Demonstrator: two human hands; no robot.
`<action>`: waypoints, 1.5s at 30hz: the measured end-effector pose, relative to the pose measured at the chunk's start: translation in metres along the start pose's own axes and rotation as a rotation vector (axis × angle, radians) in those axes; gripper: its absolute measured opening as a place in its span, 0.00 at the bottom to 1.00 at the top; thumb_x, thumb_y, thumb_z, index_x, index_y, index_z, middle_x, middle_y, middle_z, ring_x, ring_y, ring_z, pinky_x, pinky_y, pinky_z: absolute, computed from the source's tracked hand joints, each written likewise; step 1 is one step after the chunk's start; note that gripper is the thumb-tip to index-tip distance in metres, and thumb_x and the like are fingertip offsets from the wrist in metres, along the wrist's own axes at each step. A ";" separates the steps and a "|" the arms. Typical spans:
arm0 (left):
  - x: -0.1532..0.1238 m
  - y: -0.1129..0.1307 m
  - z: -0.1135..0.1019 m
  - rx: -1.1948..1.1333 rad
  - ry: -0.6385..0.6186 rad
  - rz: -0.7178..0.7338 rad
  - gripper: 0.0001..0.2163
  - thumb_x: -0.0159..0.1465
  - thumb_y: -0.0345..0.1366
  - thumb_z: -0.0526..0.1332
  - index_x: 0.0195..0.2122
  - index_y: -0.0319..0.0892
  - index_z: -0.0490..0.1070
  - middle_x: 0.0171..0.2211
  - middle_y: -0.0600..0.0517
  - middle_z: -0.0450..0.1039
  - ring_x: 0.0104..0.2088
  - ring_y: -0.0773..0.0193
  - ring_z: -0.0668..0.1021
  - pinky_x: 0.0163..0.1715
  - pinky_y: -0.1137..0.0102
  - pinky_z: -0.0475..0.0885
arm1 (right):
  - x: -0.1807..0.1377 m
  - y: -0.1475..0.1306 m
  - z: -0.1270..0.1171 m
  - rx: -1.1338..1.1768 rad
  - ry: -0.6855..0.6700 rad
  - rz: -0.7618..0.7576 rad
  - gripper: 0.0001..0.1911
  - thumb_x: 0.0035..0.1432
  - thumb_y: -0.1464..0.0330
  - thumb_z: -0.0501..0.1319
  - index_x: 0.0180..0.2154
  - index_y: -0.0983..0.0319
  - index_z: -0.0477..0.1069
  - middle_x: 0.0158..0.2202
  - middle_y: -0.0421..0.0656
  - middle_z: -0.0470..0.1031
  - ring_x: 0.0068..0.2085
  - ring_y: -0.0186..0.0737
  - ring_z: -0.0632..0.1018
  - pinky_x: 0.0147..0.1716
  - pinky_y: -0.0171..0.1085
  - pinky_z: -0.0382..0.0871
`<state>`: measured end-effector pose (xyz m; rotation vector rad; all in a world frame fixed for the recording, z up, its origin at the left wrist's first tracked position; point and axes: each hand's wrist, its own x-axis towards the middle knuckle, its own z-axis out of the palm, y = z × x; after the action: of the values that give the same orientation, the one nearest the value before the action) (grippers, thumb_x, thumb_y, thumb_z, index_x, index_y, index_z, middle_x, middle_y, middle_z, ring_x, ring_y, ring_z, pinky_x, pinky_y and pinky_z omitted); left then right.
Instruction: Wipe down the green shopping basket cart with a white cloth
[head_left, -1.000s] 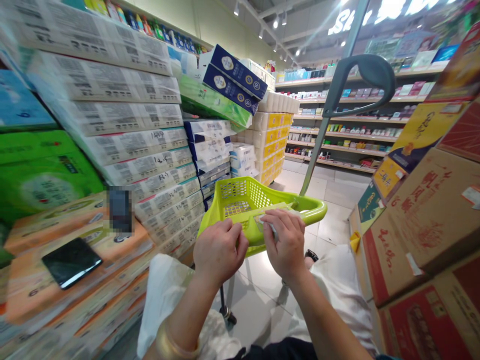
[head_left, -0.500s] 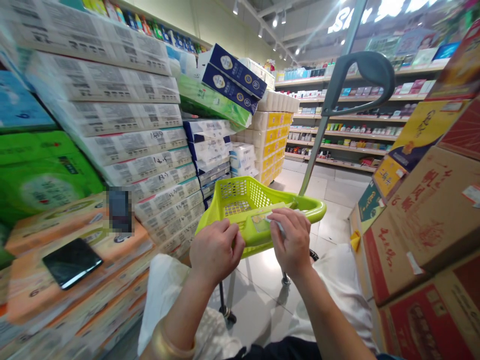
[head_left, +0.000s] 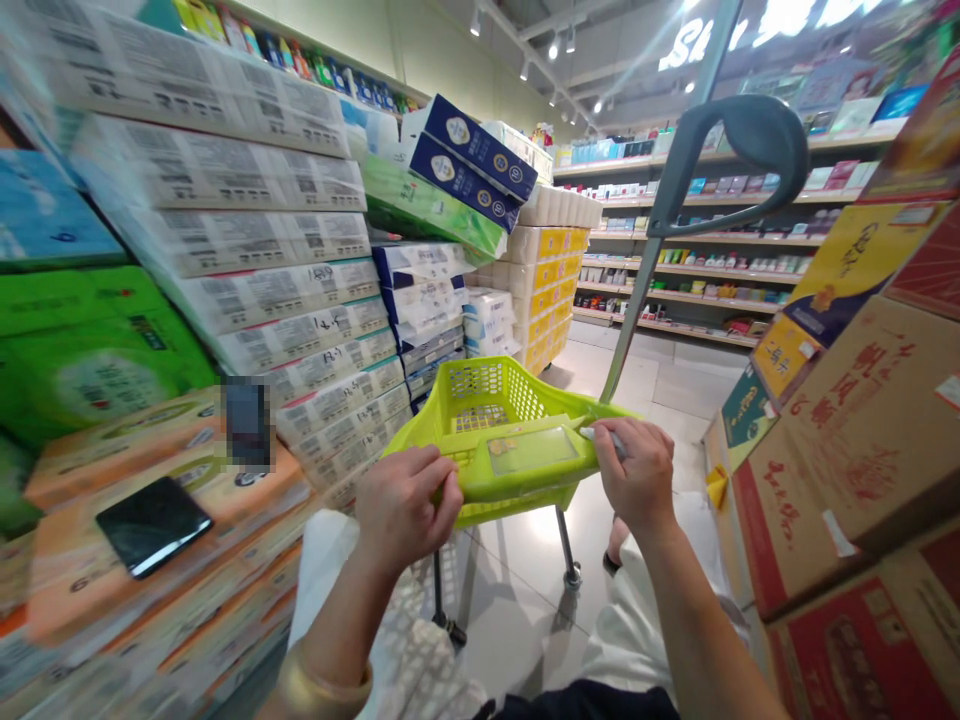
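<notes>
In front of me is a lime-green shopping cart [head_left: 540,495] with a perforated basket and a clear-covered panel along its handle. My left hand [head_left: 409,505] is closed around the left end of that handle. At the handle's right end, my right hand [head_left: 637,475] is closed on a small white wad [head_left: 604,438] that looks like a folded wipe. The wad shows between thumb and fingers, against the green rim. Most of it is hidden by the hand.
To the left, a phone-like black slab [head_left: 155,525] lies on orange tissue packs [head_left: 67,575]. Wrapped paper packs [head_left: 292,280] are stacked beyond. A grey pole with a looped handle [head_left: 664,210] rises ahead. Cartons [head_left: 862,460] line the right side; stocked shelves [head_left: 697,245] stand behind.
My right hand has slid right along the cart handle with the white wad, uncovering the panel. My left hand has shifted slightly left and still grips the handle.
</notes>
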<state>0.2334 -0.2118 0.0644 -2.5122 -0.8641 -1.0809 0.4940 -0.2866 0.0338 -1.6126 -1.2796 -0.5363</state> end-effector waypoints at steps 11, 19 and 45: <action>0.004 -0.057 -0.006 -0.131 -0.153 -0.020 0.14 0.63 0.41 0.50 0.36 0.44 0.74 0.32 0.48 0.77 0.34 0.60 0.77 0.36 0.66 0.69 | -0.008 -0.018 -0.012 0.045 -0.099 -0.063 0.12 0.63 0.64 0.54 0.32 0.59 0.73 0.31 0.40 0.76 0.36 0.39 0.73 0.44 0.40 0.58; 0.006 -0.056 -0.007 0.140 0.114 -0.325 0.19 0.62 0.39 0.54 0.53 0.41 0.66 0.42 0.44 0.75 0.46 0.49 0.75 0.52 0.54 0.63 | -0.023 -0.057 -0.010 0.131 -0.137 -0.105 0.08 0.64 0.67 0.55 0.36 0.58 0.72 0.35 0.40 0.76 0.38 0.39 0.72 0.44 0.41 0.59; 0.010 0.049 0.004 -0.382 -0.128 -0.042 0.13 0.66 0.37 0.49 0.36 0.43 0.73 0.33 0.50 0.78 0.32 0.60 0.77 0.37 0.64 0.66 | -0.081 -0.053 0.035 0.789 0.120 0.194 0.11 0.66 0.66 0.51 0.45 0.58 0.70 0.47 0.46 0.72 0.50 0.42 0.73 0.51 0.47 0.67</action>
<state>0.2719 -0.2444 0.0679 -2.9145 -0.8098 -1.2076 0.4096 -0.2961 -0.0242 -1.0010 -1.0389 0.0146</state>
